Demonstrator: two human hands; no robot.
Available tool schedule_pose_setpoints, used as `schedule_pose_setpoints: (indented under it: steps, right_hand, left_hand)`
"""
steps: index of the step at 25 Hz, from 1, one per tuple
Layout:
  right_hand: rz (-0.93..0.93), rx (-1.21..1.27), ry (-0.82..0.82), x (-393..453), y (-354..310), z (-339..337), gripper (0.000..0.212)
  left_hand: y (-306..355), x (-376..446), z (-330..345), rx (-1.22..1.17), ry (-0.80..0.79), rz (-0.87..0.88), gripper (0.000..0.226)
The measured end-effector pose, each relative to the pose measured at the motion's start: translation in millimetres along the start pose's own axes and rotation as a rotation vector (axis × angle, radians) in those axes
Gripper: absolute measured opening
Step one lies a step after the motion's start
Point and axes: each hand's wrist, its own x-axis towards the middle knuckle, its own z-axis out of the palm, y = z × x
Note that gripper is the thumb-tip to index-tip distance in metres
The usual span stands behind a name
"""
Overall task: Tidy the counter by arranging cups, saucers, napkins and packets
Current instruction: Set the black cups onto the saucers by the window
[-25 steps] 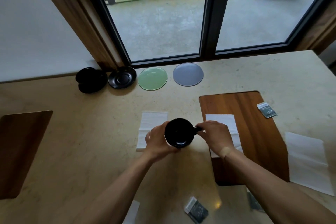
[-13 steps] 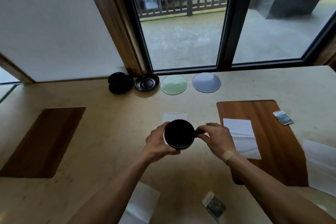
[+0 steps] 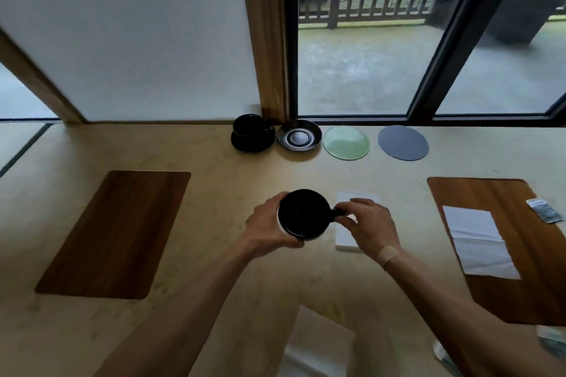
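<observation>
Leftward the black cup (image 3: 303,214) has drifted, off the white napkin (image 3: 347,232) it covered before and now above bare tabletop (image 3: 214,193). Left hand (image 3: 269,228) cradles its body; right hand (image 3: 369,225) pinches the handle. Against the window stand a cup on its saucer (image 3: 251,135), an empty black saucer (image 3: 299,139), a green disc (image 3: 346,142) and a grey disc (image 3: 402,142).

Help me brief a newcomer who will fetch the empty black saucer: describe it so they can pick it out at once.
Look along the back edge of the counter, under the window, where four round pieces stand in a row. The empty black saucer is second from the left. Its left neighbour carries a black cup, while the two discs to its right are pale green and grey.
</observation>
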Motion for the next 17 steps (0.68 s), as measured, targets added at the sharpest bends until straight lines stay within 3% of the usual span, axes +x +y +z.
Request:
schedule_pose_setpoints:
  steps: [7, 12, 17]
  right_hand:
    - [0.034, 0.004, 0.027, 40, -42, 10, 0.012]
    - [0.051, -0.012, -0.018, 86, -42, 11, 0.015]
    - [0.027, -0.019, 0.051, 137, -28, 16, 0.016]
  left_hand:
    - [-23, 33, -53, 0.021, -0.033, 0.031, 0.096]
    - [-20, 76, -75, 0.019, -0.042, 0.048, 0.097]
    - [-23, 128, -82, -0.001, -0.041, 0.083, 0.095]
